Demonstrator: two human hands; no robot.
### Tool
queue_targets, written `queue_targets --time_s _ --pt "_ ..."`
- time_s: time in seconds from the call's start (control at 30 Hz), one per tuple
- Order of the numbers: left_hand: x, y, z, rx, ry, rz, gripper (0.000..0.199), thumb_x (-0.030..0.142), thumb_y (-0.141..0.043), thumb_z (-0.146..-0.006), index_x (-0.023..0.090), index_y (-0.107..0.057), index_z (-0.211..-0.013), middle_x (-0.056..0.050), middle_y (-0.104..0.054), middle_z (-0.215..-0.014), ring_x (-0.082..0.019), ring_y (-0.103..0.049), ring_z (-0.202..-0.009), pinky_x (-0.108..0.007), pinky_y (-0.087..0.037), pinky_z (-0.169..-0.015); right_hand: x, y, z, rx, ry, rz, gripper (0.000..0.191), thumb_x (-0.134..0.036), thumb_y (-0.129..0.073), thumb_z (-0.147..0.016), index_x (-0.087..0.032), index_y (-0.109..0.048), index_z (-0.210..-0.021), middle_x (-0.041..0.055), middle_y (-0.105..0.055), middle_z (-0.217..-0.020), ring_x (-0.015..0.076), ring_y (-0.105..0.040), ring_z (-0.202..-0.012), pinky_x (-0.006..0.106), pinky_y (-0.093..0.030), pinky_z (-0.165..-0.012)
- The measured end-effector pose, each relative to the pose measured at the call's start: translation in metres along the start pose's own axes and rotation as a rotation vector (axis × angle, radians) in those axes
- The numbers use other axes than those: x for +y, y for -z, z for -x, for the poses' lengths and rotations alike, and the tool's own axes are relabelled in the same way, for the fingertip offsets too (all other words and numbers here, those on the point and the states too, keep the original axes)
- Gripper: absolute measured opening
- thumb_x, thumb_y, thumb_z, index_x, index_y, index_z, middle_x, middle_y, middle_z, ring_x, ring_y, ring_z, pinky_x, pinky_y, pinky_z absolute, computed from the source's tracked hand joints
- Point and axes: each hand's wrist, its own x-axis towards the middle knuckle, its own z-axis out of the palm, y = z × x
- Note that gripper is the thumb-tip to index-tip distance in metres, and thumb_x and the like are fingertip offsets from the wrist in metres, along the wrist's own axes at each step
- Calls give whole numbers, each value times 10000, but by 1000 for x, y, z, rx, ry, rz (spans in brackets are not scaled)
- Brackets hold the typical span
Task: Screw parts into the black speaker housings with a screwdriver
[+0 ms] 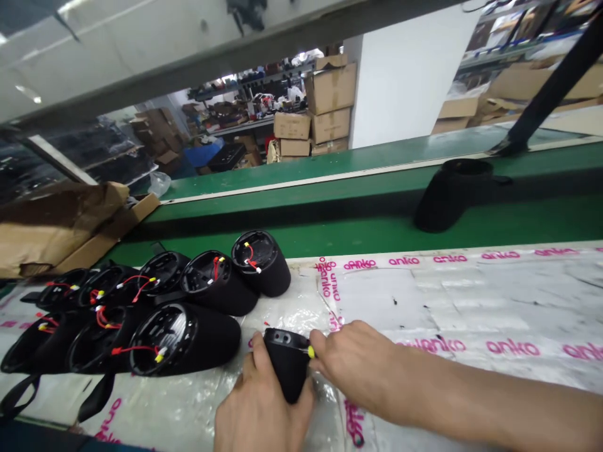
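Note:
My left hand [261,405] is wrapped round a black fabric-covered cylindrical speaker housing [288,370], thumb on one side and fingers on the other. The housing is tilted; a dark rim with small holes shows at its top. At the right of that rim, my right hand [355,361] pinches close to a small yellow connector [311,352], its fingertips partly hiding it. To the left, several similar housings [214,336] lie or lean in rows, their ends facing up, with red wires [139,349] and yellow and white connectors showing inside.
Printed plastic sheeting [471,301] covers the worktop. Beyond its far edge runs a green belt [339,226], where another black housing [447,194] stands. Cardboard [70,220] lies at the left. A beam [141,69] crosses overhead, and a dark post [546,94] rises at the right.

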Motion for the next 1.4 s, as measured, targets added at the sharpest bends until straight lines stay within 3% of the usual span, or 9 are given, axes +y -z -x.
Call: queue_targets --time_s 0.1,0.23,0.33,0.63,1.13,1.4 --pt "-5 2 -1 -5 -2 34 762 447 -515 -863 52 -272 -1467 -217 -587 -1317 -347 -696 -968 -447 -520 -801 4 -3 2 -8 -60 -198 170 -319 -500 -1025 -168 -530 -954 9 -620 -662 205 -601 -552 309 -248 -477" --pt "-13 4 -4 -36 -11 109 744 432 -530 -843 108 -277 -1464 -168 -598 -1340 -344 -654 -1103 -445 -499 -890 3 -2 1 114 -147 -346 224 -368 -388 -1066 -201 -492 -959 -3 -609 -689 203 -605 -590 291 -238 -478" --pt "-11 4 -3 -33 -9 66 722 422 -519 -855 93 -292 -1456 -193 -575 -1361 -356 -661 -1080 -470 -501 -889 0 -3 -1 165 -167 -298 207 -362 -398 -1059 -208 -483 -950 -4 -597 -681 209 -596 -572 301 -207 -474" --pt "-4 2 -1 -10 24 18 727 430 -536 -857 89 -314 -1459 -221 -604 -1288 -349 -689 -991 -442 -510 -822 -5 -12 -3 69 -128 -247 174 -310 -468 -1030 -197 -490 -899 7 -603 -623 224 -611 -525 312 -201 -457" --pt "-4 1 -1 -29 21 27 755 436 -532 -855 60 -294 -1465 -213 -619 -1216 -346 -704 -923 -457 -535 -782 -13 -20 -6 103 -144 -157 113 -282 -476 -1008 -194 -473 -938 2 -590 -611 230 -589 -478 320 -133 -461" --pt "2 -3 1 19 33 -1 779 448 -556 -859 36 -294 -1467 -210 -618 -1225 -321 -710 -895 -421 -550 -730 -17 -37 -2 131 -152 11 107 -263 -524 -985 -179 -474 -944 -34 -515 -562 176 -518 -434 333 -148 -459"
